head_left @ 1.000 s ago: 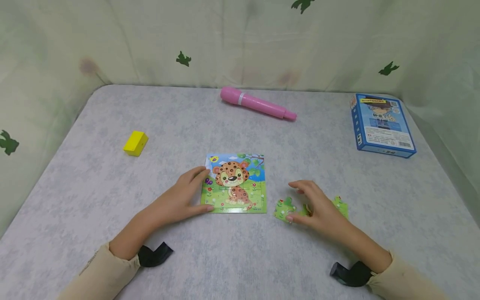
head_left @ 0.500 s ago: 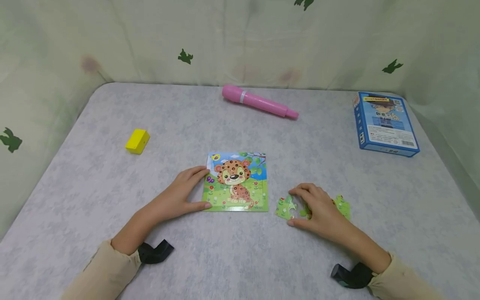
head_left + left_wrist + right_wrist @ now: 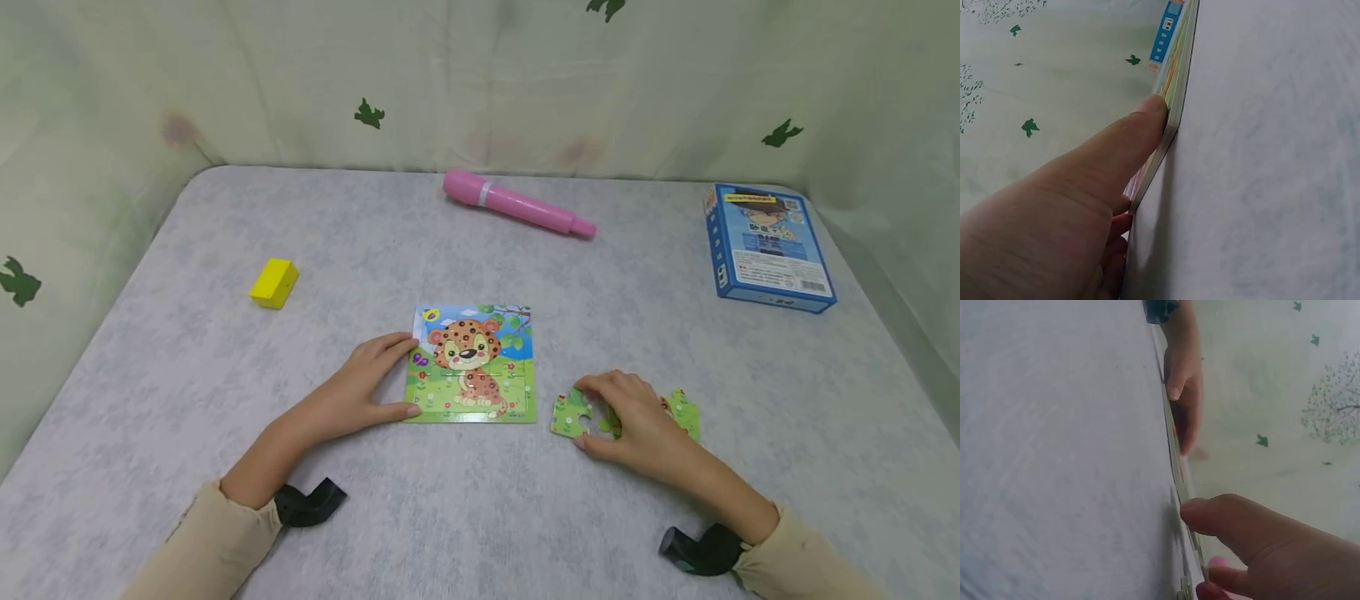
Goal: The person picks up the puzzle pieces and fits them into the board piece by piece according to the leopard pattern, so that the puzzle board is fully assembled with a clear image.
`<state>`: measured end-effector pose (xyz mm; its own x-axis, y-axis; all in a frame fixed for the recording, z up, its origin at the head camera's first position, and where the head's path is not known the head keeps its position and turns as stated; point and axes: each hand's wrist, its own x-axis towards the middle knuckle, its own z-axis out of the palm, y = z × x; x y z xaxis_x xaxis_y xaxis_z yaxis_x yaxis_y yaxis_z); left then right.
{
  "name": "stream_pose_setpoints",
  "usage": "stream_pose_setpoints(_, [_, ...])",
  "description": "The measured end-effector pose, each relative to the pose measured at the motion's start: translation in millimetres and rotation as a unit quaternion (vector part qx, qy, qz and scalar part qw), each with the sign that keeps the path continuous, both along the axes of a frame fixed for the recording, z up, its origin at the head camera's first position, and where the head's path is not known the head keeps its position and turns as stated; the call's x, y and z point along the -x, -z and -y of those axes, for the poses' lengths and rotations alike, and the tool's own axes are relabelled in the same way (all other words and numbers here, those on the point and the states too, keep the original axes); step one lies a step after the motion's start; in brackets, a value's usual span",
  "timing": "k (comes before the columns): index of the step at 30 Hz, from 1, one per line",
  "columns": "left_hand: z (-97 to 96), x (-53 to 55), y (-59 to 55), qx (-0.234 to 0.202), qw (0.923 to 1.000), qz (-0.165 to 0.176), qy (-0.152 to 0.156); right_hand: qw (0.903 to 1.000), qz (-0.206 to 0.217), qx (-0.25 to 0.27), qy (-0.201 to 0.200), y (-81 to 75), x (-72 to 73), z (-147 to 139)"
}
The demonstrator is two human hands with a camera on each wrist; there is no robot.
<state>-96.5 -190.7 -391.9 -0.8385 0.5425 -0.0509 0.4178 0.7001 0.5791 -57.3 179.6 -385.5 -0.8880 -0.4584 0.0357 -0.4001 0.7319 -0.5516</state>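
A square leopard jigsaw puzzle (image 3: pixel 476 387) lies flat on the table in the head view. My left hand (image 3: pixel 341 396) rests at its left side, fingertips on the left edge and thumb by the near corner. In the left wrist view, that thumb (image 3: pixel 1141 125) lies on the board's edge. To the right of the puzzle, my right hand (image 3: pixel 633 421) pinches a green puzzle piece (image 3: pixel 566 417) with flowers on it between thumb and index finger. Another green piece (image 3: pixel 684 417) shows behind this hand, and part of one more shows under the palm.
A pink toy microphone-like stick (image 3: pixel 525 208) lies at the table's back. The blue box (image 3: pixel 772 250) sits back right, and a yellow block (image 3: pixel 274 283) stands to the left. Behind the table (image 3: pixel 450 517) hangs a pale curtain (image 3: pixel 300 83) with green leaf shapes.
My right thumb and index finger have closed in on the near and far sides of the green piece. The left hand has stayed at the puzzle's edge.
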Motion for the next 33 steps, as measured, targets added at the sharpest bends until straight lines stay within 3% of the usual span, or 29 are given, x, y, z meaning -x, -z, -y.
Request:
stream_pose_setpoints(4, [3.9, 1.1, 0.1, -0.005, 0.9999, 0.001, 0.010, 0.9998, 0.001, 0.019, -0.003, -5.8, -0.5, 3.3])
stream_pose_setpoints(8, [5.8, 1.4, -1.0, -0.008, 0.9999, 0.007, 0.013, 0.9976, -0.024, 0.061, -0.023, -16.1, 1.5, 12.8])
stream_pose_setpoints(12, [6.2, 1.1, -2.0, -0.008, 0.9998, 0.015, 0.013, 0.9901, -0.053, 0.116, -0.058, -26.7, 7.5, 29.7])
stream_pose_setpoints(18, [6.1, 1.3, -0.8, -0.010, 0.9998, 0.007, 0.018, 0.9789, -0.051, 0.164, -0.111, -33.1, 17.5, 64.2])
stream_pose_setpoints(24, [6.3, 2.2, 0.2, -0.024, 0.9993, -0.010, 0.028, 0.9798, -0.026, 0.150, -0.130, -19.1, 28.1, 93.7])
stream_pose_setpoints(33, [9.4, 2.6, 0.3, -0.045, 0.9973, -0.021, 0.054, 0.9857, -0.019, 0.049, -0.160, 0.6, 39.8, 118.9])
